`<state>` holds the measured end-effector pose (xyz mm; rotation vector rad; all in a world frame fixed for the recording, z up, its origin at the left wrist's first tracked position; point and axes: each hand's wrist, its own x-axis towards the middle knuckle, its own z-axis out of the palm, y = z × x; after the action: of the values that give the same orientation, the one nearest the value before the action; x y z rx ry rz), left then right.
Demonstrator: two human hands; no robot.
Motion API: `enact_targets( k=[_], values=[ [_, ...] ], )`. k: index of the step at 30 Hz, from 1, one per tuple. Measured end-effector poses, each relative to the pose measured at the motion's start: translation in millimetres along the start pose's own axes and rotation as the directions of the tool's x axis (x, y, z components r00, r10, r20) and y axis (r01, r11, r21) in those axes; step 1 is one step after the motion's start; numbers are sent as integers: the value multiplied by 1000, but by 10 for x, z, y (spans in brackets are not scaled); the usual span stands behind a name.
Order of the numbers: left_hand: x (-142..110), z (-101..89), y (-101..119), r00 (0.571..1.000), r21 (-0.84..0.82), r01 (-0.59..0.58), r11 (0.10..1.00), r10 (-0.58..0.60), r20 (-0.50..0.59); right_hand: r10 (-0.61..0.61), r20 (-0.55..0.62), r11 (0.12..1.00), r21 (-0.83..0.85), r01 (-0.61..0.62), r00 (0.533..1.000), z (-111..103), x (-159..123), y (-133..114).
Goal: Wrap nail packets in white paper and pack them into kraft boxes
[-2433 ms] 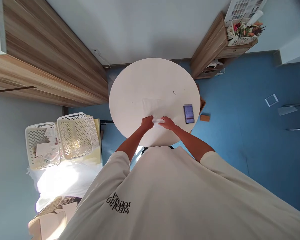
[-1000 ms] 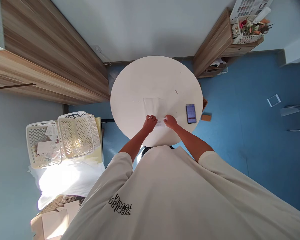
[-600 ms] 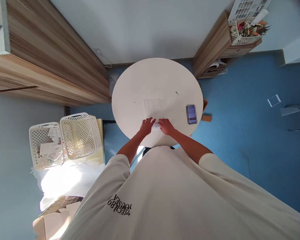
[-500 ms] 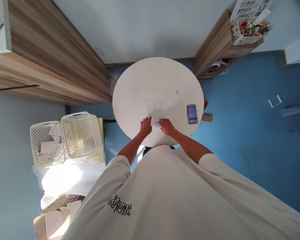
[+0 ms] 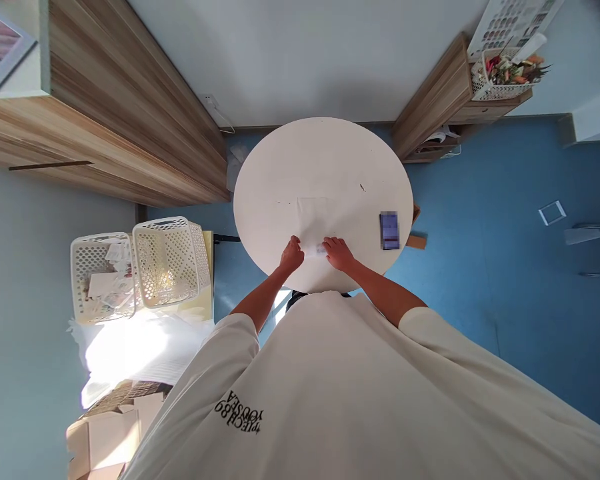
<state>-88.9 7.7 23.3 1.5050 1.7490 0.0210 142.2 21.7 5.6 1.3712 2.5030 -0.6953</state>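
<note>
A thin, whitish, see-through rectangular sheet or pouch (image 5: pixel 311 220) lies flat on a rounded white table (image 5: pixel 325 147), closer to the near edge than the far one and about midway between the sides. Its outline is faint against the tabletop; its near end looks cloudier, with small greyish marks too blurred to read. The person's left hand (image 5: pixel 293 254), fingers curled in, is at its near left corner; whether it grips the material cannot be told. The right hand (image 5: pixel 338 253), palm down with bent fingers, touches its near right side; any pinch is hidden. A dark rectangular phone with a pixelated purple screen (image 5: pixel 389 231) lies by the table's right edge.
</note>
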Motion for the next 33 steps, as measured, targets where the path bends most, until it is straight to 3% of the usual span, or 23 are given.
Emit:
enact_targets(
  k=[5, 9, 16, 22, 25, 28, 31, 33],
  values=[
    [-66, 108, 39, 999, 162, 44, 986, -47, 18, 13, 8, 1000, 3, -13, 1000, -16, -7, -28],
    [-85, 164, 80, 994, 161, 93, 983, -100, 38, 17, 12, 1000, -4, -17, 1000, -27, -6, -38],
    [-30, 55, 21, 999, 24, -31, 999, 31, 23, 20, -1, 999, -30, -20, 1000, -17, -1, -43],
    [-39, -36, -89, 993, 154, -97, 983, 86, 75, 27, -7, 1000, 9, -27, 1000, -25, -12, -35],
    [-67, -30, -61, 998, 202, -63, 977, 61, 17, 23, -8, 1000, -2, -24, 1000, -6, -7, -33],
    [-81, 42, 55, 978, 287, -192, 938, 208, -24, 25, -23, 1000, -14, -26, 999, 33, 0, -31],
    [-48, 168, 177, 918, 354, -383, 853, 394, 42, 31, -32, 999, -39, -32, 999, 76, -1, -25],
    [0, 253, 220, 899, 398, -421, 815, 435, 61, 29, -46, 998, -59, -32, 999, 101, -7, -19]
  ],
)
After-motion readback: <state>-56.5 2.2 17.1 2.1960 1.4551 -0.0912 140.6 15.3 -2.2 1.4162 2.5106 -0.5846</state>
